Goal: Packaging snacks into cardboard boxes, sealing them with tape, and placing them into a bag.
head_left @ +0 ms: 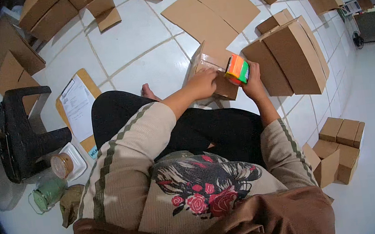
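A small brown cardboard box (228,88) stands on the floor just beyond my crossed legs, one flap raised and a shiny clear strip on its upper side. My left hand (203,83) steadies this box from above, its fingers bent over the near left part. In my right hand (253,81) is a bright orange, yellow and green boxy object (239,69), gripped from its right side and tilted against the box's right end. Its exact kind cannot be made out. My hands hide part of the box's top.
A flat cardboard sheet (214,11) lies ahead, with a large closed carton (286,60) to the right. Small boxes (340,142) are stacked at lower right. At left are a clipboard (77,109), a black fan (21,132), a jar (61,165) and a green lantern-like container (49,192).
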### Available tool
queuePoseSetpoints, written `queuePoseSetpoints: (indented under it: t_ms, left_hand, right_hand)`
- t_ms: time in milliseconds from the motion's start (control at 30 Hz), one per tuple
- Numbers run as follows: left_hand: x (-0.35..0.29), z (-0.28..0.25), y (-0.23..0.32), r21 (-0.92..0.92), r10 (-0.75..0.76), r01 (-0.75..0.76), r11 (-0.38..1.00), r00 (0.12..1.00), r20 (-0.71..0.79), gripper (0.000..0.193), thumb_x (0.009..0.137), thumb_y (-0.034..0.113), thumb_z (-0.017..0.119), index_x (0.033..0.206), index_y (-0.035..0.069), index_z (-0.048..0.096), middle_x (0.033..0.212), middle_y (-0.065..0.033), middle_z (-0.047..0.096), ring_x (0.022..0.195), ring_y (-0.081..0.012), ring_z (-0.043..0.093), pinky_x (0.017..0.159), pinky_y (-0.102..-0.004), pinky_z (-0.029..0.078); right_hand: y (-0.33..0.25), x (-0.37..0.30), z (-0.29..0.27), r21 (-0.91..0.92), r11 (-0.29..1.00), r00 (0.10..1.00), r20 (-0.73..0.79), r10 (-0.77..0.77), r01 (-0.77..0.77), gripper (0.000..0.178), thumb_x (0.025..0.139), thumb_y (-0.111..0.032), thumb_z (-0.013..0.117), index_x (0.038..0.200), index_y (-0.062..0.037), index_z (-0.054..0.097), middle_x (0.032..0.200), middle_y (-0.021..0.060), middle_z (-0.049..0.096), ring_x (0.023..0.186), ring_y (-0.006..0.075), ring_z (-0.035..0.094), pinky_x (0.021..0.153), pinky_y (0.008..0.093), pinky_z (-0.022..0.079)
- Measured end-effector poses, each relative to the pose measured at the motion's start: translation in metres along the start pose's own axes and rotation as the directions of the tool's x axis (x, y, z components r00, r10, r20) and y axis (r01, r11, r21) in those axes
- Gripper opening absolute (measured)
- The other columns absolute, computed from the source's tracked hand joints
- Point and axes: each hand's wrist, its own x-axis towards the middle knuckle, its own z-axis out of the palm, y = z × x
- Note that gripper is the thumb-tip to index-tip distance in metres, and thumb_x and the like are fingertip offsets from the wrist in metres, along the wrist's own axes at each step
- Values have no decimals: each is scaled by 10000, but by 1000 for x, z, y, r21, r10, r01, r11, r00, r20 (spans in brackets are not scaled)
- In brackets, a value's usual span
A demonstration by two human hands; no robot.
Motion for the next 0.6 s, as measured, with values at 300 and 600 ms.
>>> queuePoseSetpoints:
  t_ms: [300, 600]
  left_hand:
    - [37, -13, 31, -929, -521, 355, 108, 816, 251, 354, 837, 317, 487, 984, 3, 560, 928, -103, 579, 871, -193, 532, 749, -310, 409]
    - [33, -18, -29, -622, -675, 462, 633, 722, -151, 106, 722, 83, 556, 771, -5, 589, 657, -67, 581, 610, -146, 553, 532, -269, 439]
  right_hand:
    - [-1, 0, 1, -71, 997, 1000, -15, 7, -8, 591, 630, -104, 694, 1120, -2, 380, 1057, 182, 414, 1012, 356, 418, 884, 386, 347]
    - [-25, 12, -7, -265, 945, 977, 140, -158, 191, 721, 652, -259, 693, 1279, -320, 343, 1112, 154, 427, 995, 337, 447, 850, 413, 364]
